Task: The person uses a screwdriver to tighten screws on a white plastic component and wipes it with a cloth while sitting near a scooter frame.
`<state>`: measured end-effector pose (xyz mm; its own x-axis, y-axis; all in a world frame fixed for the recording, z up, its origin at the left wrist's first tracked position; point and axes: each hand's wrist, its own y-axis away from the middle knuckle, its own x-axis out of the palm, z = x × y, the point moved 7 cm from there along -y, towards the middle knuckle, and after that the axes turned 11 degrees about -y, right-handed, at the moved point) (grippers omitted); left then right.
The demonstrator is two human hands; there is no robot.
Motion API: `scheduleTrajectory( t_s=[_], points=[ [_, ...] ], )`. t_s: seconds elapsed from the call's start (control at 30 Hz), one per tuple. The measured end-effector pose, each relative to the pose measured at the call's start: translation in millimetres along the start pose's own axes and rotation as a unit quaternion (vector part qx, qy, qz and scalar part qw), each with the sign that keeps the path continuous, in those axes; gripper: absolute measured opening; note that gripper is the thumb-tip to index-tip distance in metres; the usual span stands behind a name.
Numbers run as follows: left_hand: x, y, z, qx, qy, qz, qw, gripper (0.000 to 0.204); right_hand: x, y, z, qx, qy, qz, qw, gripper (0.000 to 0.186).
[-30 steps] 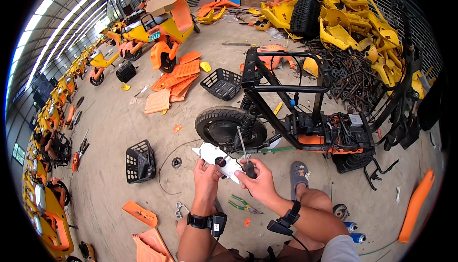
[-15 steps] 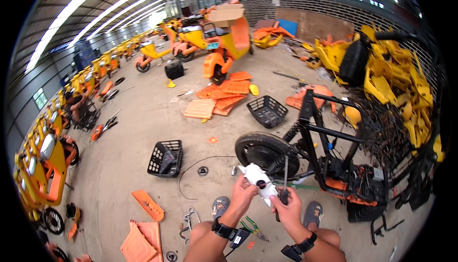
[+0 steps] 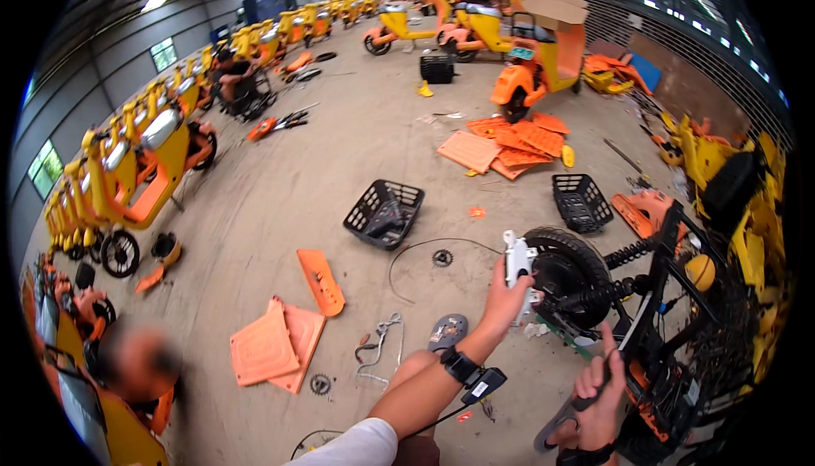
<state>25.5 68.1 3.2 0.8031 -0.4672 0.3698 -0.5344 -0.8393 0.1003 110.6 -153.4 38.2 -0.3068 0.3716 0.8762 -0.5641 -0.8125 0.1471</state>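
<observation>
head view: the left hand's [image 3: 503,298] fingers pinch a white part [image 3: 515,255], held up next to the black wheel [image 3: 562,279] of a stripped black frame [image 3: 669,249], though i cannot tell whether part and wheel touch; the right hand's [image 3: 601,394] fingers curl around a dark tool handle [image 3: 586,400], index finger straight. on the floor [image 3: 284,190] beyond them lie a toothed sprocket [image 3: 442,258], a black basket [image 3: 392,192] and orange panels [image 3: 263,349], with yellow scooters [image 3: 180,156] further left.
</observation>
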Motion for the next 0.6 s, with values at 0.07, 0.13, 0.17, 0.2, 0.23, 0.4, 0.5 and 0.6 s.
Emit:
scheduleTrajectory(
  t_s=[0.07, 0.13, 0.17, 0.2, 0.23, 0.4, 0.5, 0.6],
  points=[
    [4, 3, -1, -0.022, 0.03, 0.009, 0.999, 0.056, 33, 1, 5, 0.024, -0.061, 0.05, 0.997, 0.059],
    [6, 5, 3, -0.046, 0.026, 0.015, 0.999, 0.055, 68, -3, 12, 0.038, -0.14, 0.037, 0.989, 0.055],
    [4, 7, 5, -0.051, 0.017, 0.012, 0.998, 0.056, 82, -10, 12, 0.05, -0.162, 0.018, 0.985, 0.051],
    [7, 9, 9, -0.055, 0.015, 0.012, 0.998, 0.057, 88, -15, 14, 0.042, -0.165, 0.006, 0.985, 0.048],
    [9, 9, 12, -0.06, 0.013, 0.011, 0.998, 0.058, 91, -20, 15, 0.035, -0.169, -0.007, 0.985, 0.045],
    [27, 13, 26, -0.079, -0.017, 0.043, 0.996, 0.057, 99, -28, 23, 0.04, -0.163, 0.118, 0.979, 0.042],
    [26, 6, 17, -0.056, -0.017, 0.041, 0.997, 0.054, 81, -48, 17, 0.048, -0.167, 0.008, 0.985, 0.045],
    [33, 11, 30, -0.074, -0.02, 0.046, 0.996, 0.061, 69, -41, 25, 0.023, -0.152, -0.007, 0.988, 0.045]
  ],
)
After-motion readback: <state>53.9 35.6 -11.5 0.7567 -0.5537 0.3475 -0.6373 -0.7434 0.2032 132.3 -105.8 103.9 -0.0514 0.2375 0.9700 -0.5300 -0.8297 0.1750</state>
